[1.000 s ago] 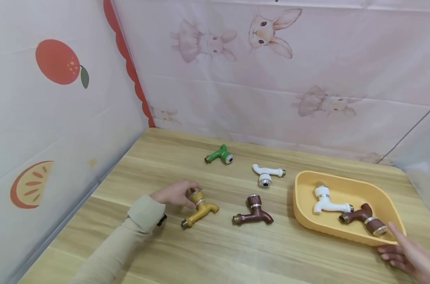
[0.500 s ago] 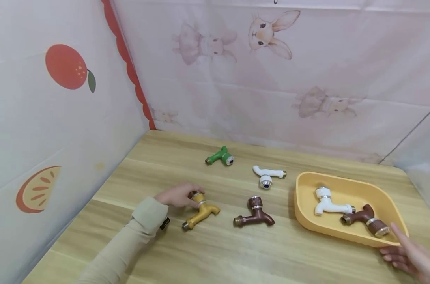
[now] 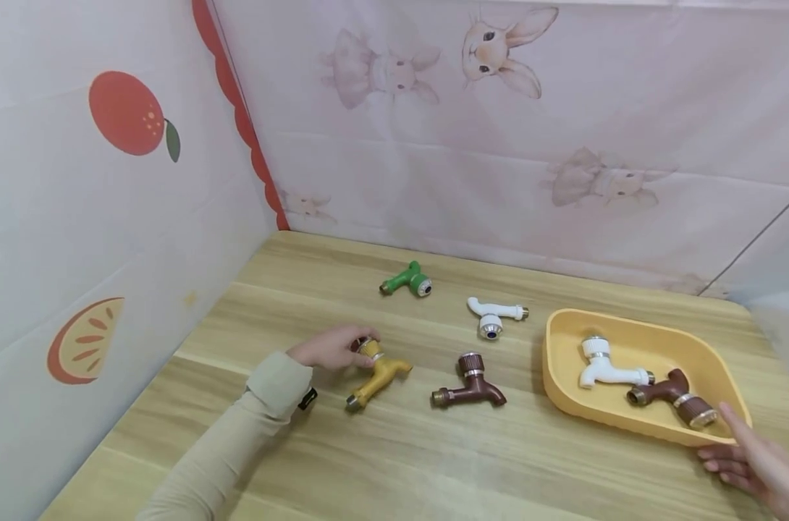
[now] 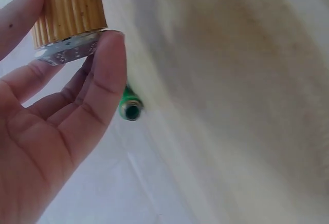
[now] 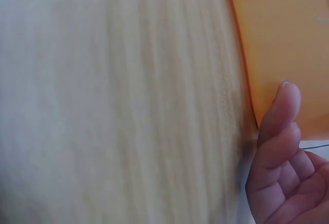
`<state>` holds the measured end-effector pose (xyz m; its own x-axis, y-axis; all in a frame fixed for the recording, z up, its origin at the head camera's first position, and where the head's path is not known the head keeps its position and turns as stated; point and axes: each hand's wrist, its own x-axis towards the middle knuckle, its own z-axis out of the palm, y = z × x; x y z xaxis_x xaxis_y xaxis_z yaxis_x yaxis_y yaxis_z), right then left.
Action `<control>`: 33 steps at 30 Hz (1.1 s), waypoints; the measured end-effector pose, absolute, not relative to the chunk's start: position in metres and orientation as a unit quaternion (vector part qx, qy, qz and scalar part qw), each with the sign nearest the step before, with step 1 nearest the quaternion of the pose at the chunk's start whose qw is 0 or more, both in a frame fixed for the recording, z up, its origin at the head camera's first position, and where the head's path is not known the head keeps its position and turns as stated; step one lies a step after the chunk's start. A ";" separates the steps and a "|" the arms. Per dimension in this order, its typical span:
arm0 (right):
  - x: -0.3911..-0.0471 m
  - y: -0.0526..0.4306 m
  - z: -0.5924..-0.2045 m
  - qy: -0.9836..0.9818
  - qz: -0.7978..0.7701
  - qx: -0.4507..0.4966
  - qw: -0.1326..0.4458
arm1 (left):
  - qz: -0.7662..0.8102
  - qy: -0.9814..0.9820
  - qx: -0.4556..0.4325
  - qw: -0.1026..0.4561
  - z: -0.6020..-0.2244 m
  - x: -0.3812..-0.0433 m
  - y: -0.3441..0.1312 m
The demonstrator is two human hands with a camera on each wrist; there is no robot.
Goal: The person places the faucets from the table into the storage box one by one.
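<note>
In the head view my left hand (image 3: 332, 349) grips the ribbed knob of a yellow faucet (image 3: 383, 378). The left wrist view shows that knob (image 4: 72, 13) between thumb and fingers. My right hand (image 3: 756, 459) holds the near right corner of a yellow-orange plastic basin (image 3: 557, 394), thumb at the rim, other fingers against the outside below it. Inside the basin lie a white faucet (image 3: 609, 373) and a dark red-brown faucet (image 3: 668, 391). Another red-brown faucet (image 3: 471, 394) lies right of the yellow one.
A green faucet (image 3: 407, 281) and a second white faucet (image 3: 495, 312) lie farther back on the wooden table (image 3: 460, 470). Printed cloth walls stand at the back (image 3: 394, 166) and left (image 3: 134, 217), close along the table's edges.
The left thumb has come onto the yellow faucet's knob, and that faucet has shifted slightly rightward and away. The right hand stays at the basin. The head view has shifted a little.
</note>
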<state>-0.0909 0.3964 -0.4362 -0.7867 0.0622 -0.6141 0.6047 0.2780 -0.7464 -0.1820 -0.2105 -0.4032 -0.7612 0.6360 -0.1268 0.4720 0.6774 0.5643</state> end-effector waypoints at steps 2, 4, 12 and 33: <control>-0.091 0.397 -0.436 0.761 -0.560 0.223 0.240 | 0.259 0.900 0.319 0.147 -0.400 -0.184 -0.207; -0.091 0.397 -0.437 0.760 -0.560 0.226 0.239 | 0.260 0.898 0.330 0.134 -0.396 -0.185 -0.202; -0.091 0.397 -0.435 0.764 -0.561 0.220 0.230 | 0.269 0.893 0.347 0.101 -0.384 -0.187 -0.184; -0.086 0.389 -0.431 0.772 -0.553 0.197 0.242 | 0.304 0.882 0.358 0.044 -0.365 -0.191 -0.159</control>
